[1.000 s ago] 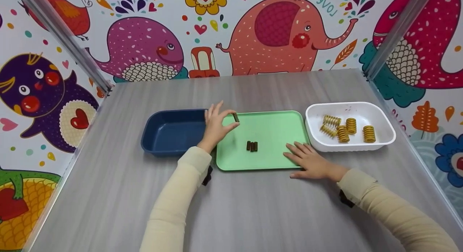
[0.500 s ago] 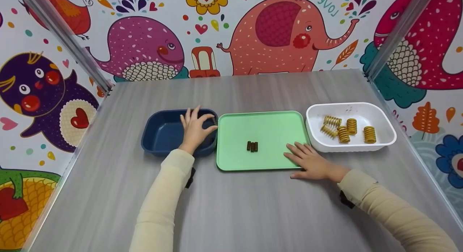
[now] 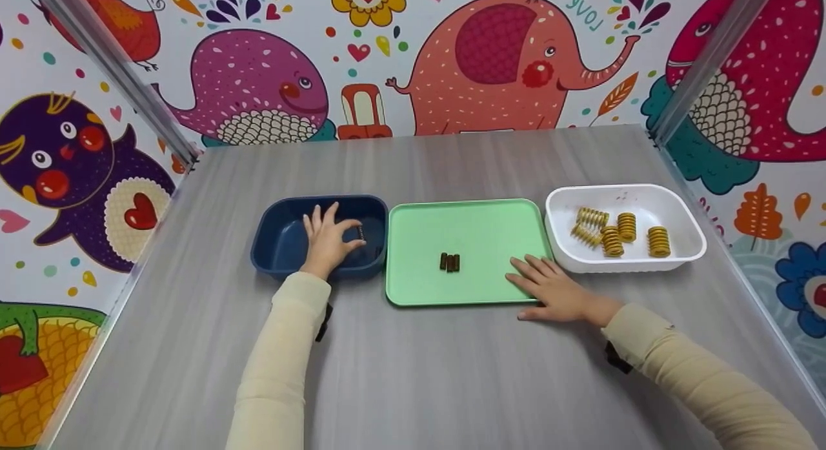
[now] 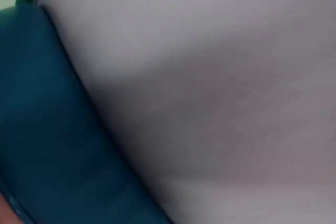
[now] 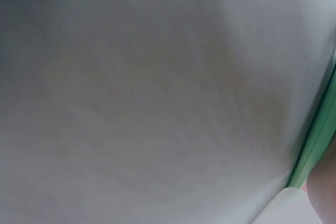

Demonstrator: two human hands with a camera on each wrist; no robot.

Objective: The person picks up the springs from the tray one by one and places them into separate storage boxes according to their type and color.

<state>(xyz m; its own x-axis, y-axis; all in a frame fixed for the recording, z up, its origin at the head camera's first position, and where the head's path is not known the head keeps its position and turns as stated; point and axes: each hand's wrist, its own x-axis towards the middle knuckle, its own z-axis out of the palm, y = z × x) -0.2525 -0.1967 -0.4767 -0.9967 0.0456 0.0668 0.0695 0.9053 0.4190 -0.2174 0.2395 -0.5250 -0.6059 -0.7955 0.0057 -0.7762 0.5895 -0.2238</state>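
Observation:
In the head view my left hand (image 3: 327,245) is over the dark blue bin (image 3: 274,246), its thumb and index finger pinching a small dark coil spring (image 3: 361,233) at the ends. The other fingers of that hand are spread. Several short brown springs (image 3: 450,263) lie side by side on the light green tray (image 3: 484,227). My right hand (image 3: 548,287) rests with fingers spread on the tray's front right corner. The left wrist view has mostly the bin's outer wall (image 4: 63,119); the held spring is out of sight there.
Right of the tray stands a white bin (image 3: 687,234) with several larger yellow springs (image 3: 626,226). The blue bin, tray and white bin form a row on the grey table (image 3: 413,379). Patterned panels (image 3: 371,56) and metal posts border the table.
My left hand has carried the dark spring leftward from over the tray into the blue bin's area and lowered it slightly. My right hand has stayed on the tray corner.

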